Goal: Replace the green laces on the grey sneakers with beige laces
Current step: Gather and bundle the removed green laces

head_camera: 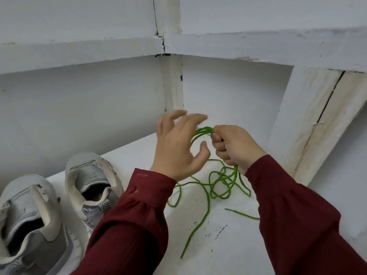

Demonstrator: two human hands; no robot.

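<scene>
Two unlaced grey fabric sneakers (59, 197) wait lower left, while the right hand (236, 145) clutches thin green laces (220, 183) for bundling, the left hand (178, 147) spread wide, empty.

I have a single view, from the head camera: it looks forward and steeply down, close over the white surface (234, 255). The left hand (178, 147) and right hand (236, 145) fill mid-frame, sneakers (89, 167) near left, the wall corner (172, 86) far behind; wide-angle edges bend.
</scene>
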